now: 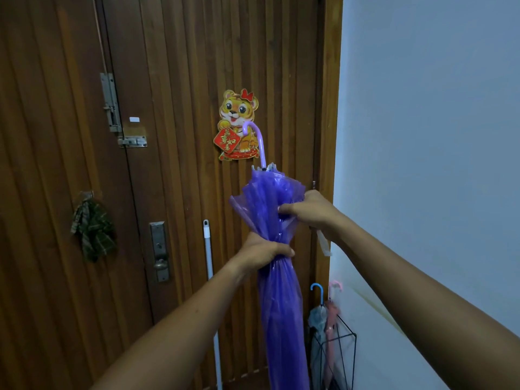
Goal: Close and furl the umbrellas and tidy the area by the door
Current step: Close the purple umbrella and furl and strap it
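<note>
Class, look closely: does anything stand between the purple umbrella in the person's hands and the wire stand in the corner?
Nothing visible does. The purple umbrella, gripped by the left hand and right hand, hangs just left of the wire stand. The stand already holds a blue-handled umbrella and a pink umbrella.

One wide-angle camera sits on the person's head and faces forward and a little down, straight at a wooden door (183, 66) close ahead. The left forearm (174, 327) and right forearm (408, 277) reach in from the bottom edge and converge toward the centre, where the purple umbrella (281, 305) is held out in front. A pale wall (422, 108) fills the right side, and a wire stand (349, 342) sits low near the bottom right, seen from above.
</note>
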Available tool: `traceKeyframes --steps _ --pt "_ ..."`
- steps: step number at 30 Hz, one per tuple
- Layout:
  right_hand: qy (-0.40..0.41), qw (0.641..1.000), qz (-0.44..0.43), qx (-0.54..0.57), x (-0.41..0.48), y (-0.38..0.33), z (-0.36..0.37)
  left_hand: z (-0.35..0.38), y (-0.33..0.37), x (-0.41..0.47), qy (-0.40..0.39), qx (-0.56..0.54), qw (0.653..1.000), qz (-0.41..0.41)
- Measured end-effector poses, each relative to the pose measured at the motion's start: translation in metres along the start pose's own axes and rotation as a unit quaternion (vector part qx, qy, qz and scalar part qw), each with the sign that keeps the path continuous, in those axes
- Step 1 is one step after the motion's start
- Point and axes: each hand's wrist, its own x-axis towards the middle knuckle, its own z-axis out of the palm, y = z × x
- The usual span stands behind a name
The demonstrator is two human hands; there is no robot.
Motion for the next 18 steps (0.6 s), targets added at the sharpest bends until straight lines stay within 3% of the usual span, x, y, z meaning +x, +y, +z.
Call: traceKeyframes --steps 4,6,8,13,18 --pt "-0.102 0.994 0.025 -0.04 -0.001 -0.002 -0.016 -0.017 -0.007 0.002 0.006 -0.003 1.0 -0.022" --pt "-0.082 0.992 0.014 -0.096 -0.007 -0.002 -0.025 -0.03 -0.013 0.006 0.013 -0.014 0.999 -0.04" --pt "-0.073 0.991 -0.03 -0.111 -0.012 0.002 -0.032 -0.041 -0.017 0.009 0.026 -0.006 0.998 -0.056" --pt "-0.151 0.97 -0.106 -0.159 -0.017 0.007 -0.033 -0.049 -0.015 0.015 -0.002 -0.017 0.998 -0.065" --pt "-0.094 0.965 -0.146 -0.196 -0.01 0.011 -0.031 -0.053 -0.014 0.015 -0.034 -0.027 0.996 -0.078"
